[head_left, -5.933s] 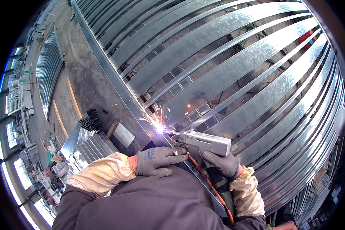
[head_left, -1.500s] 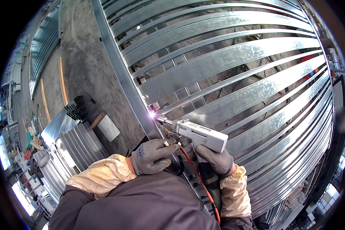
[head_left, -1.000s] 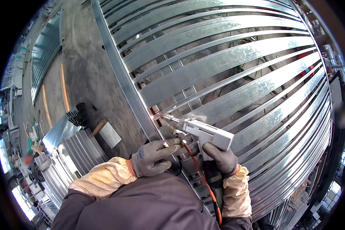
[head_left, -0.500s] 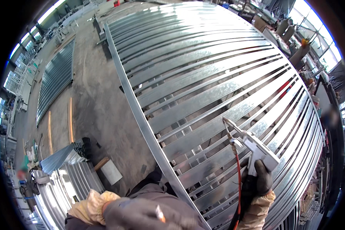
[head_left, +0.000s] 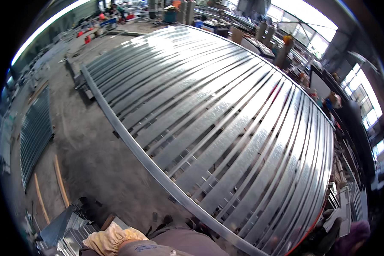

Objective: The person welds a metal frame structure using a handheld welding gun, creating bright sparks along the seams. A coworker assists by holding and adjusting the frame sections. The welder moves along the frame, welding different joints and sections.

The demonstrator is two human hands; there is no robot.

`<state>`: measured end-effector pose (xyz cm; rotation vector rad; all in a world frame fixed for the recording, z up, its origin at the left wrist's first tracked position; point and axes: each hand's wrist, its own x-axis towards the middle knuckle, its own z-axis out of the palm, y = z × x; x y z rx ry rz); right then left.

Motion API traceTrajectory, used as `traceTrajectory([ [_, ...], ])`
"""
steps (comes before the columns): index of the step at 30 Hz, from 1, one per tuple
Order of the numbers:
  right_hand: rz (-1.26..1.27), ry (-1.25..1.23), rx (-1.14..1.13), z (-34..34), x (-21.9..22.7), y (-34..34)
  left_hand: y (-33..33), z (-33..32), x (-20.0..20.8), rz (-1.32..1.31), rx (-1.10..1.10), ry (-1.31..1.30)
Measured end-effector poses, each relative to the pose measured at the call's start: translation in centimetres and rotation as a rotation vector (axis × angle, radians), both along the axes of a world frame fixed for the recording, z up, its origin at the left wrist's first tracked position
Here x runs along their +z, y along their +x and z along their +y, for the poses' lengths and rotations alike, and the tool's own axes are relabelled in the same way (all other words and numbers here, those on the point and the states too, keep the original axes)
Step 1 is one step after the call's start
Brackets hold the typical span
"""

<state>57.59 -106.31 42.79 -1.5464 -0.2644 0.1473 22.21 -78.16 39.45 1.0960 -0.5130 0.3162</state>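
At the bottom edge is my left hand in a grey glove, its fingers mostly cut off. A small white tip pokes up from it, part of a slim cigarette-like stick. Low on the right, my right hand in a dark glove is closed round a hand-held torch with a pale, box-shaped body. A red hose curves past the near right corner of a large galvanized steel slatted panel. The torch is beside the panel's right end; its nozzle is hard to make out.
A smaller slatted panel lies on the concrete floor at left, near two wooden strips. Metal profiles are stacked at lower left. Gas cylinders, benches and clutter line the far right side. A purple shape is at lower right.
The view has swung, showing more of the far workshop. My right hand and the torch have moved from over the slats to the panel's right side. My left hand is lower, mostly out of frame.
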Motion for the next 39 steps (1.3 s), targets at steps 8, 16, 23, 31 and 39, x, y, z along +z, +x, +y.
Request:
traceTrajectory([
  [8, -0.268, 0.173, -0.372, -9.1, 4.9, -11.3, 2.2, -0.4, -4.9, -0.046, -0.354, -0.143],
  [16, -0.421, 0.055, -0.365, -19.7, 10.1, -21.1, 5.0, -6.2, -6.3, -0.076, -0.655, -0.223],
  [23, -0.548, -0.080, -0.651, -28.3, 10.5, -19.7, 9.0, -13.9, -6.5, -0.073, -0.758, -0.194],
  [31, -0.810, -0.431, -0.663, -32.6, 8.0, -5.1, 16.0, -24.6, -7.3, -0.049, -0.686, -0.177],
  [39, -0.675, -0.293, -0.053, -34.8, 8.6, 10.2, 18.6, -27.5, -5.3, -0.051, -0.523, -0.085],
])
